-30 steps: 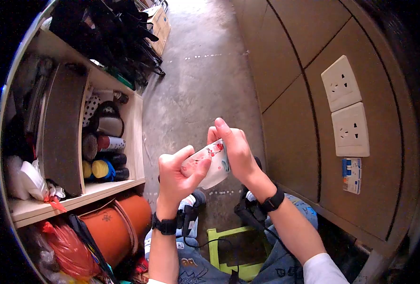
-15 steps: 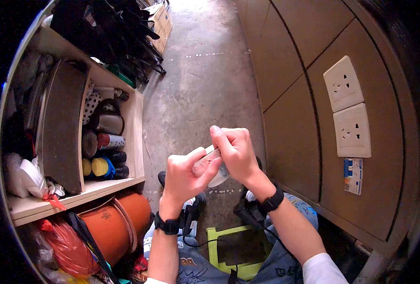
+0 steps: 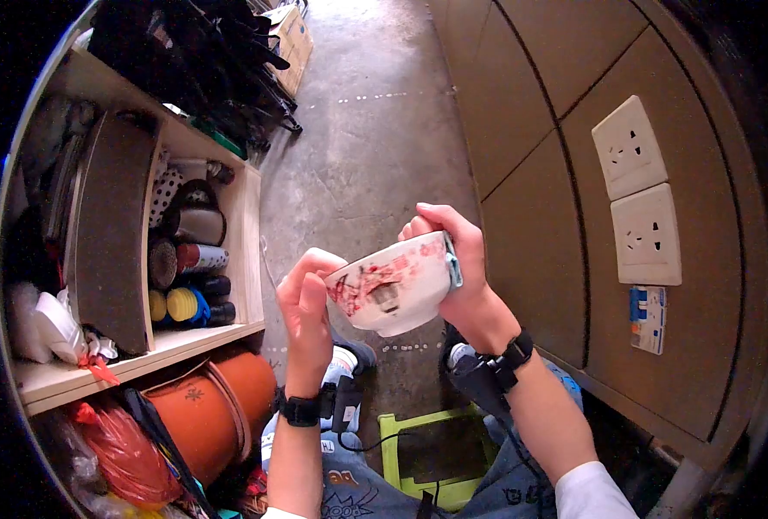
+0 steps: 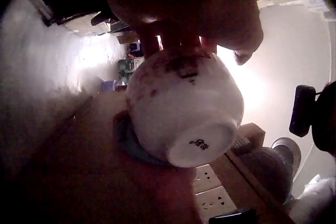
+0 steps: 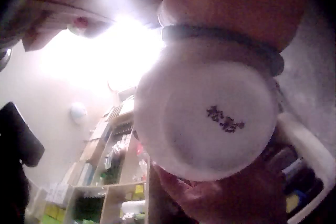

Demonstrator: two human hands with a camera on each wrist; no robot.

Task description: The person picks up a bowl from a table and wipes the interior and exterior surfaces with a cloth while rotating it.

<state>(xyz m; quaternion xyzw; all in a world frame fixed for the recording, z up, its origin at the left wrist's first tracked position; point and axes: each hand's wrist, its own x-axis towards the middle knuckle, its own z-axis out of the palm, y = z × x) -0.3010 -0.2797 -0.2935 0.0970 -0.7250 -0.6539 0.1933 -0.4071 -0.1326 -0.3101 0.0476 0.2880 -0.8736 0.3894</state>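
Note:
Between both hands, a white cup with a red blossom print and a dark motif is tilted, its outside facing me. A teal handle juts from its right side. My right hand holds the cup at that handle side, thumb raised above the rim. At the left rim, my left hand has fingers hooked over the edge, with the thumb close beside it. In the left wrist view the underside of the cup shows a small dark mark. The right wrist view shows dark characters on its base. The cup's inside is hidden.
A wooden shelf with bottles and rolled items stands at left, above an orange cylinder and a red plastic bag. A brown panelled wall with sockets is at right. Below, a green stool stands near the legs.
The cup has turned so its patterned side faces me, after being mostly covered by the hands. The right hand has shifted outward to the handle side, and the left fingers have loosened toward the rim.

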